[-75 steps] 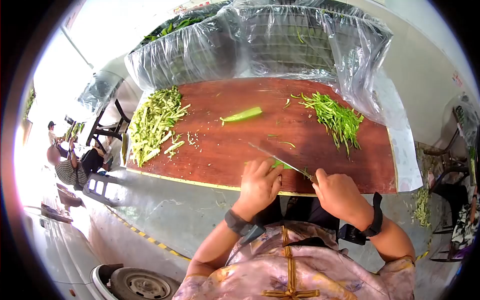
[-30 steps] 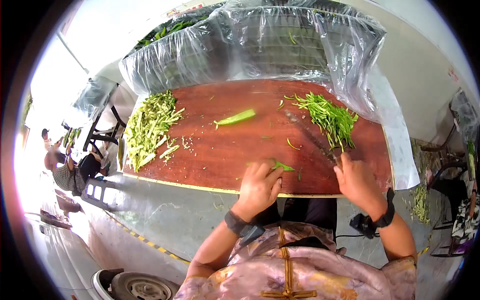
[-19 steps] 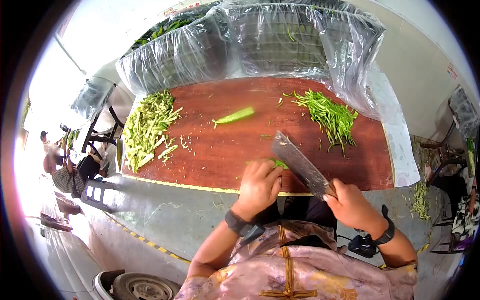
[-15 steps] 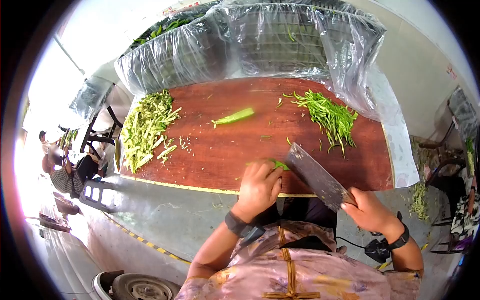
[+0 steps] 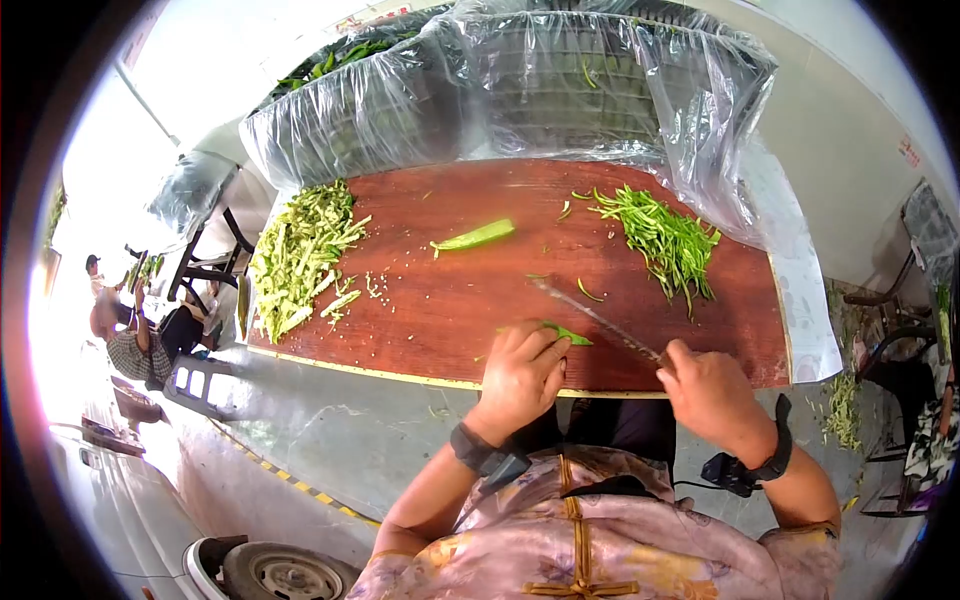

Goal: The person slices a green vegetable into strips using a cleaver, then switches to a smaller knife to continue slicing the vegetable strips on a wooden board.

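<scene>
My left hand is closed on a green vegetable piece at the front edge of the red-brown board, its tip poking out to the right. My right hand grips a cleaver by its handle; the blade is seen nearly edge-on, just beyond the piece. A larger pale green piece lies mid-board. Thin green strips are heaped at the right, with one curved strip near the blade. Pale green cut pieces are piled at the left.
The board has a crate covered in clear plastic behind it. White sheeting hangs at its right edge. A person sits at the far left near a black chair frame. A vehicle wheel shows at the lower left.
My right hand has moved slightly left and up. The cleaver has turned from showing its broad face to nearly edge-on. My left hand stays on the piece, and the view has shifted slightly.
</scene>
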Tool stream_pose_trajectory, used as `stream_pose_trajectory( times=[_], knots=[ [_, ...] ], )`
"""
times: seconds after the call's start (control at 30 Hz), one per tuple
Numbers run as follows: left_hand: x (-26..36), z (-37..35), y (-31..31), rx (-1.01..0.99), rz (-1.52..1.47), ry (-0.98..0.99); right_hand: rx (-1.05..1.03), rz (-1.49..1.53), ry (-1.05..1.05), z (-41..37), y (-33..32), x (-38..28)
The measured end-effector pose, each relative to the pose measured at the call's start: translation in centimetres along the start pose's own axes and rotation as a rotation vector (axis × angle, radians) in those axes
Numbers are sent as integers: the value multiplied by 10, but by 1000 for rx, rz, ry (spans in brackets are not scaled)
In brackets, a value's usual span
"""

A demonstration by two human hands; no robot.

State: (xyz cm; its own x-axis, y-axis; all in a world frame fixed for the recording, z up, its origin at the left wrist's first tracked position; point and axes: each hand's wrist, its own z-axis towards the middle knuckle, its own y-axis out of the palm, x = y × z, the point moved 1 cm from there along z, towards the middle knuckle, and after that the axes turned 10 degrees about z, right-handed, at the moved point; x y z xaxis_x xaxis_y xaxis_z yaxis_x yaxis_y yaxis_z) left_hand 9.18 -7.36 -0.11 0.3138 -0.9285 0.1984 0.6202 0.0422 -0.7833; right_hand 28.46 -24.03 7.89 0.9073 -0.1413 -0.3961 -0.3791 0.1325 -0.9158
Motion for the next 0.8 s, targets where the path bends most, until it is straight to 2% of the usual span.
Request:
stream_pose_trajectory(
  times=[0.07, 0.1, 0.63, 0.73, 0.8],
  knots=[
    [0, 1, 0, -3, 8, 1, -72, 86, 23, 4, 5, -11],
    [0, 1, 0, -2, 18, 0, -27, 70, -81, 4, 10, -11],
    [0, 1, -1, -6, -9, -15, -97, 8, -86, 6, 12, -30],
    [-2, 3, -1, -9, 0, -11, -170, -27, -32, 18, 17, -36],
    [-1, 2, -2, -24, 3, 2, -100, 47, -110, 37, 29, -38]
  ],
)
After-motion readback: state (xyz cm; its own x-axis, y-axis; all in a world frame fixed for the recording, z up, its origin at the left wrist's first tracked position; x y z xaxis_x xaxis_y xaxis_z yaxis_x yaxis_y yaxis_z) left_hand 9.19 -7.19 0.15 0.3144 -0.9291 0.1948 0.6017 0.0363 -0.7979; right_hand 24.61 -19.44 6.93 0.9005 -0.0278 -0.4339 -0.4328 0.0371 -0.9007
